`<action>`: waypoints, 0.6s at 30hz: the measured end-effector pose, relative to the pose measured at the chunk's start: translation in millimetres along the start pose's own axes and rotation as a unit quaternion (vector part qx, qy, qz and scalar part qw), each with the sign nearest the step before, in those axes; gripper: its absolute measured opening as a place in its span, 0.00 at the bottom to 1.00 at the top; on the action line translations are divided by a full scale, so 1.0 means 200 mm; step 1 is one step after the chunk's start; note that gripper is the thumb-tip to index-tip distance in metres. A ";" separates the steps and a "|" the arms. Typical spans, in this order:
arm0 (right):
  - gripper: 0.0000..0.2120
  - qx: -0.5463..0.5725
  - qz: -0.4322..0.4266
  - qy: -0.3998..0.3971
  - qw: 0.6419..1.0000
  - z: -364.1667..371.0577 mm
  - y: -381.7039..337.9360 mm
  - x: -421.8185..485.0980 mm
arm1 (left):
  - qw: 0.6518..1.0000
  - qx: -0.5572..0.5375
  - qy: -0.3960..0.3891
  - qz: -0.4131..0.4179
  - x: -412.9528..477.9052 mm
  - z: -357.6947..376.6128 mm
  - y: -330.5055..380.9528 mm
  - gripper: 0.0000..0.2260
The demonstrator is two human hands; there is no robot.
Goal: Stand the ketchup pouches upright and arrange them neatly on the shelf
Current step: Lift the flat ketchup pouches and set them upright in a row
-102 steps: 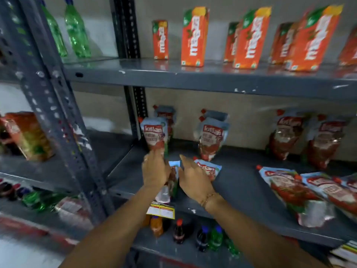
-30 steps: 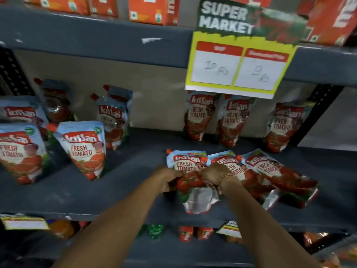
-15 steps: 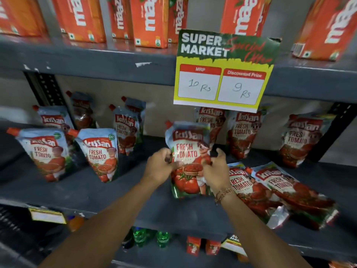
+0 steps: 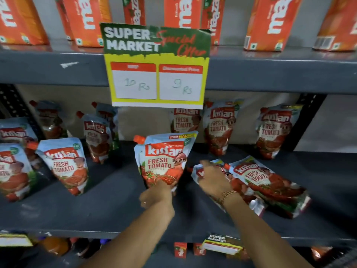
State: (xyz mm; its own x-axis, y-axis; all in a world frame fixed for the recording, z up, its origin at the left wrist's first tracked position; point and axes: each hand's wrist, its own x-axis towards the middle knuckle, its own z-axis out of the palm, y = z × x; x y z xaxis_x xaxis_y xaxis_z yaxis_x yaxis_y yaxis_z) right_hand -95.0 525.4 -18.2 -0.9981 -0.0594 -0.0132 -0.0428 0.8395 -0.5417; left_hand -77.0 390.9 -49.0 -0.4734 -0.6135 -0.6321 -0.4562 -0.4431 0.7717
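One wide-angle camera, worn on the person's head, looked forward and slightly down at a grey metal shelf (image 4: pixel 58 209) from close range, at about arm's length. The shelf of ketchup pouches (image 4: pixel 63 167) filled the middle of the view, a price sign (image 4: pixel 156 64) hung near the top centre, and both forearms entered from the bottom edge. Straight lines bowed toward the frame's edges, and there was no second view.
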 end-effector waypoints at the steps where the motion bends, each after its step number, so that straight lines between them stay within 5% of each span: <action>1: 0.25 -0.121 0.039 0.016 0.992 -0.04 0.06 0.00 | 0.997 -0.003 -0.059 -0.042 -0.03 0.04 -0.03 0.25; 4: 0.48 -0.245 0.154 -0.017 0.957 -0.14 0.30 0.03 | 0.947 0.089 -0.278 -0.134 -0.22 0.19 -0.09 0.12; 6: 0.45 -0.203 0.155 -0.070 0.964 -0.17 0.37 0.05 | 0.920 0.153 -0.338 -0.126 -0.28 0.27 -0.10 0.12; 9: 0.28 -0.126 0.142 -0.061 0.980 -0.23 0.39 0.02 | 0.921 0.169 -0.340 -0.090 -0.30 0.37 -0.13 0.21; 12: 0.18 -0.058 0.117 -0.011 0.991 -0.25 0.39 0.01 | 0.934 0.168 -0.314 -0.034 -0.26 0.42 -0.12 0.19; 15: 0.15 -0.008 0.073 0.065 0.995 -0.24 0.41 -0.01 | 0.942 0.185 -0.243 0.141 -0.27 0.46 -0.04 0.16; 18: 0.09 0.126 0.002 0.203 0.971 -0.20 0.42 0.00 | 0.904 0.178 -0.240 0.305 -0.34 0.44 0.03 0.15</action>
State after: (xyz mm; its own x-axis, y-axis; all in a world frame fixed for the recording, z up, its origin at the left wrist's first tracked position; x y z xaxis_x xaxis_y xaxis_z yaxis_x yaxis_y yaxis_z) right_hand -100.2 618.6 -29.9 -0.9349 0.2046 0.2899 -0.0784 0.6778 -0.7311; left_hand -113.7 486.4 -8.0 -0.9521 -0.2811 -0.1207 -0.1738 0.1723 0.9696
